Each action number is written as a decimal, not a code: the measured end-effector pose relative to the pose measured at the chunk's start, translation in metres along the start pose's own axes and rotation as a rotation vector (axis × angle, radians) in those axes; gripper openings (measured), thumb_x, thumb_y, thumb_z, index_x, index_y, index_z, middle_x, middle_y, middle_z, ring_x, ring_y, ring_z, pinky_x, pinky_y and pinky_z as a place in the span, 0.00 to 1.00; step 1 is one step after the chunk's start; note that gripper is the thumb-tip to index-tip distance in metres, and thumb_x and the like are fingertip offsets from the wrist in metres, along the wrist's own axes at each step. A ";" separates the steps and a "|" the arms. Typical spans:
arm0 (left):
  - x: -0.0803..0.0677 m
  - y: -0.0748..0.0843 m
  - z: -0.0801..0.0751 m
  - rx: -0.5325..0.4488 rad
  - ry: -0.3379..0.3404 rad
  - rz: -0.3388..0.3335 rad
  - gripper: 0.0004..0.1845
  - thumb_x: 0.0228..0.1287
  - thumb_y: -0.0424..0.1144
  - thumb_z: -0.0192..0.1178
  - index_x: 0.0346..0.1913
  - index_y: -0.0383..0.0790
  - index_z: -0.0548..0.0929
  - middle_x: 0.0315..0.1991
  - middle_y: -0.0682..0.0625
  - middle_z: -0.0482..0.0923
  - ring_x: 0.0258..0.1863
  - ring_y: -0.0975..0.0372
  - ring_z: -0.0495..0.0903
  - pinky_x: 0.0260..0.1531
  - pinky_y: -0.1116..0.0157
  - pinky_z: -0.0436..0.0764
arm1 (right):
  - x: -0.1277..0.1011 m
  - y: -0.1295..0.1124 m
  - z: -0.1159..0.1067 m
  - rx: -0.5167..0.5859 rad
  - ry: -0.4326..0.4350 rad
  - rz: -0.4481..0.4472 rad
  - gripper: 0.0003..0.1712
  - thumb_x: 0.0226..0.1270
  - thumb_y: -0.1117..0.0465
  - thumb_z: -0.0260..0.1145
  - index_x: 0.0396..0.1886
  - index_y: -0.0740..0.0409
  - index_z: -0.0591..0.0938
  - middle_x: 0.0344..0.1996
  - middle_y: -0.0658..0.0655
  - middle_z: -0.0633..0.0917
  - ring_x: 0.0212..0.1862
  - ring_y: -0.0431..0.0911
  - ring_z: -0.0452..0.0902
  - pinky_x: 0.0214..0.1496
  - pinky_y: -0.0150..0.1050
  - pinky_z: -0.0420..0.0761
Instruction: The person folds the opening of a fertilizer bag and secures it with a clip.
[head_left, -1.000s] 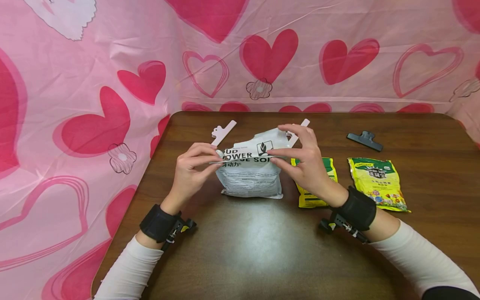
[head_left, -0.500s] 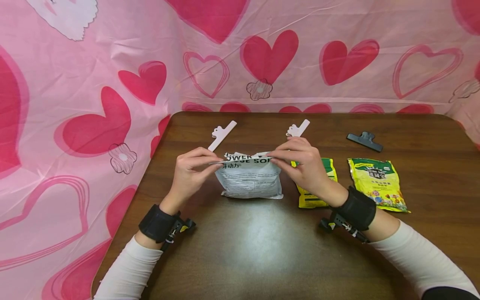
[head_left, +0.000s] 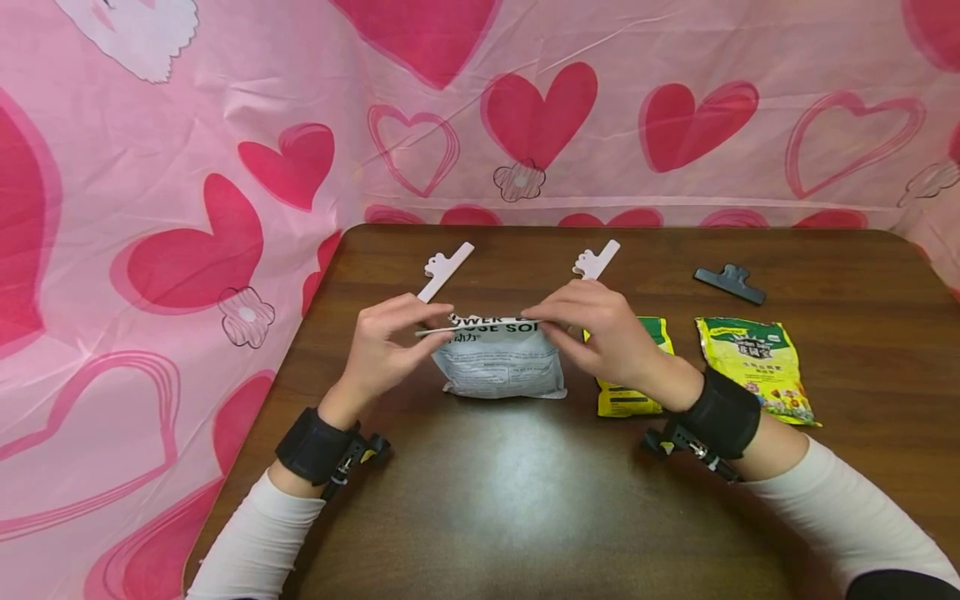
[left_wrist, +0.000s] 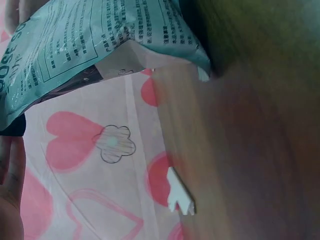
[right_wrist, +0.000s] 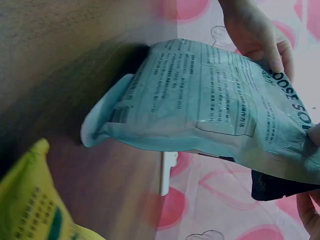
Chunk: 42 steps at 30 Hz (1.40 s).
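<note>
Sleeved forearms in cream fabric enter from the near edge of the dark wooden worktop [head_left: 525,500], each wrist wrapped in a black strap carrying a small camera. Both arms angle inward toward the middle of the worktop, where a white soil bag [head_left: 501,367] stands with its base on the wood. The left hand [head_left: 390,350] has its fingers curled, thumb and fingertips pinching the left end of the bag's folded-over top. The right hand [head_left: 607,333] mirrors it, palm down and knuckles raised, fingers and thumb pinching the right end of the same fold, so the top edge runs flat between the two hands. In the right wrist view the soil bag [right_wrist: 210,115] shows its printed back panel, with the opposite hand's fingers [right_wrist: 260,40] gripping its upper corner.

Just right of the bag, partly behind the right wrist, lies a yellow-and-green packet [head_left: 637,392]; a second yellow packet [head_left: 753,367] lies flat further toward the right edge. Beyond the hands, two pale pink sealing clips rest toward the far edge: one [head_left: 446,272] behind the left hand, one [head_left: 597,259] just past the right hand's fingers. A black clip [head_left: 729,283] lies toward the far right corner. A pink cloth printed with red hearts [head_left: 525,108] hangs behind the worktop.
</note>
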<state>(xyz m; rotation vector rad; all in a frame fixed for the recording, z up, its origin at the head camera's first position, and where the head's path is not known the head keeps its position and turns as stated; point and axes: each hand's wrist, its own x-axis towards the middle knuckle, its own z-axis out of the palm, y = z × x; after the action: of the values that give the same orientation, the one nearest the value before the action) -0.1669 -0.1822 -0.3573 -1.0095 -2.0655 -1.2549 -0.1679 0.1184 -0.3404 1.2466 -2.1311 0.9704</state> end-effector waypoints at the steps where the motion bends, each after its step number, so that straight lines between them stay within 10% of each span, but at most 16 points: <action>1: 0.001 0.001 0.001 0.003 -0.012 0.014 0.19 0.43 0.25 0.77 0.43 0.34 0.89 0.28 0.47 0.85 0.28 0.63 0.79 0.32 0.73 0.75 | 0.001 -0.001 -0.001 -0.010 -0.010 -0.015 0.15 0.56 0.69 0.73 0.44 0.55 0.89 0.36 0.53 0.88 0.39 0.44 0.78 0.44 0.39 0.73; 10: 0.009 0.006 0.006 0.108 -0.083 0.136 0.13 0.46 0.31 0.77 0.39 0.40 0.91 0.24 0.51 0.75 0.23 0.65 0.67 0.23 0.72 0.62 | 0.016 -0.010 0.000 -0.102 -0.066 -0.088 0.12 0.52 0.63 0.77 0.39 0.55 0.89 0.33 0.51 0.87 0.38 0.45 0.79 0.41 0.41 0.75; 30: 0.021 0.020 0.012 0.318 -0.151 0.324 0.10 0.52 0.35 0.75 0.39 0.41 0.91 0.29 0.51 0.82 0.30 0.60 0.77 0.33 0.63 0.72 | 0.033 -0.027 0.012 -0.202 -0.105 -0.118 0.10 0.54 0.60 0.77 0.37 0.55 0.89 0.30 0.51 0.87 0.35 0.44 0.81 0.40 0.37 0.81; 42: 0.022 0.025 0.014 0.292 -0.213 0.301 0.09 0.55 0.33 0.73 0.40 0.38 0.90 0.29 0.50 0.83 0.29 0.63 0.78 0.30 0.67 0.78 | 0.033 -0.030 0.018 -0.199 -0.086 -0.094 0.07 0.56 0.60 0.76 0.34 0.55 0.88 0.28 0.50 0.86 0.32 0.44 0.80 0.36 0.36 0.81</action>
<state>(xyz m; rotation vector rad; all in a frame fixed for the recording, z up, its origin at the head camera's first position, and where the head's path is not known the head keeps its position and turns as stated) -0.1605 -0.1552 -0.3350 -1.2970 -2.0761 -0.6978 -0.1581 0.0770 -0.3187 1.2959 -2.1531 0.6588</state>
